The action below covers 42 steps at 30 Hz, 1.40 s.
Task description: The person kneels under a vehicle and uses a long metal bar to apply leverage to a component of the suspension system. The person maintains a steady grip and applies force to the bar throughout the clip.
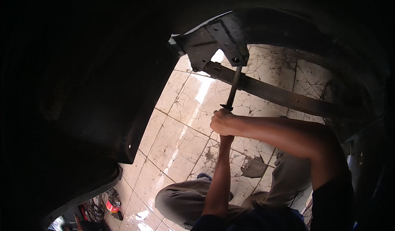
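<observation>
Gripping dark metal rod (233,92) by lower end in closed right hand (222,123); cannot tell grip of left hand (226,138), mostly hidden behind. Slants upward, slightly rightward along long axis, reaching black bracket's (229,40) lower right corner. Cannot read container's (113,205) red label near tiled floor's (158,126) lower left edge.

At mid-frame, cream floor tiles (189,146) are showing a dark crackle pattern. Above centre, a rod (233,93) and a bracket (230,42) are looking dark grey; at bottom, trousers (181,199) are showing grey-brown.
</observation>
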{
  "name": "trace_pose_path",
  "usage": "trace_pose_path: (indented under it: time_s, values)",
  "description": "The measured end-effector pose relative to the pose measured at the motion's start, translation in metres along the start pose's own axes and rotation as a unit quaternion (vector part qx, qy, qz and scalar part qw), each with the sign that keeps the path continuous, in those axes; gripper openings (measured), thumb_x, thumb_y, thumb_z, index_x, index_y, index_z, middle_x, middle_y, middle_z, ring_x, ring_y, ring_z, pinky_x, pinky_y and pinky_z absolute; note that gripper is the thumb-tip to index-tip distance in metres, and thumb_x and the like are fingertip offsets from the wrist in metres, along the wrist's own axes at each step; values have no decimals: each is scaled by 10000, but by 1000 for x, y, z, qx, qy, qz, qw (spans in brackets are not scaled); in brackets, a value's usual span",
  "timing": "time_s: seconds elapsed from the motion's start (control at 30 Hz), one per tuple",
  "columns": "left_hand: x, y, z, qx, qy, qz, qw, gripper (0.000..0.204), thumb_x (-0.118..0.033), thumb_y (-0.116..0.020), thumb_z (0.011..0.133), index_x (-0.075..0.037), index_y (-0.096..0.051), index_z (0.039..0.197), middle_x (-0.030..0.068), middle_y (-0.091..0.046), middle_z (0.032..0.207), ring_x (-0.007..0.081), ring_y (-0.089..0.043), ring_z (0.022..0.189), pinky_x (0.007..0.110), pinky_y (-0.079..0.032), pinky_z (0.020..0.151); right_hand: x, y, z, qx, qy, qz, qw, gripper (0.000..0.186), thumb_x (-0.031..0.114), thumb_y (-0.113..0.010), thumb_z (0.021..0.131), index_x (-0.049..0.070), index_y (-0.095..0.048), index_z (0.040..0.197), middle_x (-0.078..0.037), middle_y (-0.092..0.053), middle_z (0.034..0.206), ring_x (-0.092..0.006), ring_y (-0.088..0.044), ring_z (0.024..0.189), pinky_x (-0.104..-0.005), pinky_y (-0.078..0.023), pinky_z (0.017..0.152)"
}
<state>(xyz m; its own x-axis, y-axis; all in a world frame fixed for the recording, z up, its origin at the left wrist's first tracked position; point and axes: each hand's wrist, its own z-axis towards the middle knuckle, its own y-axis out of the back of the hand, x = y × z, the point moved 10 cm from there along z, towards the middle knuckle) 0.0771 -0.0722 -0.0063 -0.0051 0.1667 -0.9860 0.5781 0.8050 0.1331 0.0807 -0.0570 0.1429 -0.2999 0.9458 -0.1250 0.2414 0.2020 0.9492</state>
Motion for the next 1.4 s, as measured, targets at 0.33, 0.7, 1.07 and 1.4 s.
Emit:
trace_pose_path:
  time_s: [0.33,0.7,1.07,1.4]
  values:
    - [2,2,2,2,25,-32,999,542,-251,-580,861,-70,-332,1308,84,-417,1265,159,-393,1174,321,-351,944,-4,9,-7,-67,-10,-5,998,119,163,-596,697,95,-686,734,-87,-671,794,-216,-623,818,-339,-519,629]
    - [17,28,-1,-33,26,-5,999,548,-252,-592,854,-69,-341,1305,82,-432,1255,151,-407,1159,316,-361,931,15,1,10,-6,11,18,1000,203,189,-551,793,93,-681,916,-82,-656,965,-220,-592,944,-369,-502,717]
    - [8,2,2,4,52,-72,996,553,-252,-605,846,-67,-351,1301,80,-448,1245,143,-421,1144,312,-371,918,1,6,0,29,10,26,999,174,165,-627,736,49,-679,855,-126,-665,896,-256,-646,817,-401,-526,594]
    - [6,-9,-3,-6,86,-192,978,558,-253,-617,840,-65,-360,1298,78,-462,1236,136,-433,1131,308,-380,907,-5,8,-3,37,-1,48,998,195,153,-601,750,63,-679,904,-122,-657,950,-261,-636,873,-410,-530,641]
